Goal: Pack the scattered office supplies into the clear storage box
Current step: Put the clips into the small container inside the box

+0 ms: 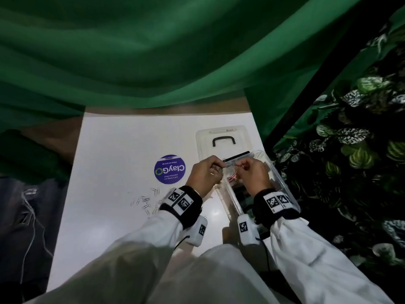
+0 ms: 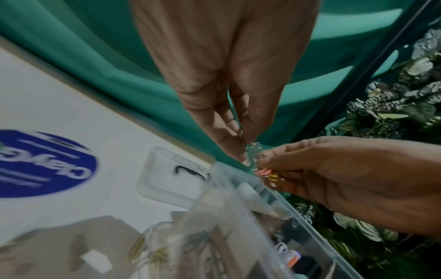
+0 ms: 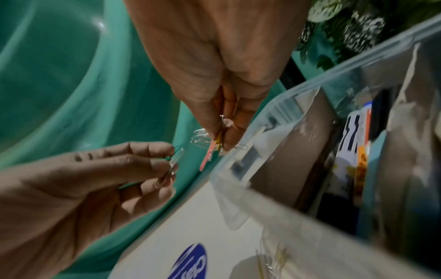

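Over the near end of the clear storage box (image 1: 282,183), both hands meet. My left hand (image 1: 221,168) pinches a thin metal paper clip (image 2: 242,138) between thumb and fingers, right beside a small crinkled clear bag (image 2: 254,152). My right hand (image 1: 240,172) pinches that small clear bag (image 3: 201,138), which holds pink and yellow clips (image 3: 207,156). Stationery packets lie inside the clear storage box (image 3: 286,105). Several loose paper clips (image 1: 146,202) lie scattered on the white table (image 1: 122,139), left of my left wrist.
The box's clear lid (image 1: 206,137), with a black handle, lies flat just behind the box. A round purple sticker (image 1: 169,169) is on the table to the left. Green cloth (image 1: 153,62) hangs at the back; leafy plants (image 1: 361,150) stand to the right.
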Tool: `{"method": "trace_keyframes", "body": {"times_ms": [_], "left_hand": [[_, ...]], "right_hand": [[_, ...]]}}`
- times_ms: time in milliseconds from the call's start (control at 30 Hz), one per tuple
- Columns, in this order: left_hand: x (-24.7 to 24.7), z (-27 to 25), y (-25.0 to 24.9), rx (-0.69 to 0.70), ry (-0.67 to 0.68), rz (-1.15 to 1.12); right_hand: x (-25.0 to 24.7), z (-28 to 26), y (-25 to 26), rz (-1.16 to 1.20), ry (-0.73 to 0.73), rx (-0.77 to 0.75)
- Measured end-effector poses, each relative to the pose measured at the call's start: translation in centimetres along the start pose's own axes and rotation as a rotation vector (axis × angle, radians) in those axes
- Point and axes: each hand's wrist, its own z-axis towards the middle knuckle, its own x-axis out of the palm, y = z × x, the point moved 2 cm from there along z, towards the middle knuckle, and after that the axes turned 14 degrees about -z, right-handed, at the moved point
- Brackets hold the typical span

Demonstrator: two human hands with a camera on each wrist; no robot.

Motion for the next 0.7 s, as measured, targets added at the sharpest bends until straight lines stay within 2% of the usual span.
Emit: {"method": "trace_keyframes", "body": {"times_ms": [100,200,267,367,433,533,600,700], "left_hand": [[2.6,2.0,-0.3,-0.046,0.012,0.048],[4.1,3.5,0.4,-0.050,0.049,0.224],[4.5,4.1,0.8,-0.022,0.097,0.350],[4.1,4.5,0.4,0.003,0.153,0.340],[2.8,4.4,0.3,0.020,0.113,0.305],[-0.2,4.5,2.3,0.009,-0.062,0.289],[-1.6,4.6,5.1,-0.037,-0.081,0.367],[-2.5,3.6,9.7,-0.112,0.028,0.480]], "right_hand": [[-0.3,1.3,-0.5,-0.173,-0.008,0.033],[-0.4,1.3,-0.4,-0.309,0.064,0.024],[-0.7,1.0,-0.4,-0.315,0.088,-0.012],[-1.6,0.1,-0.5,-0.299,0.043,-0.071],[-1.9,-0.9,-0.4,-0.253,-0.010,-0.107],[-0.7,-3.6,0.5,-0.188,-0.042,-0.208],[2.0,-5.5,1.1,-0.165,0.043,-0.302],[7.7,-7.7,0.8,-0.258,0.290,-0.311]]}}
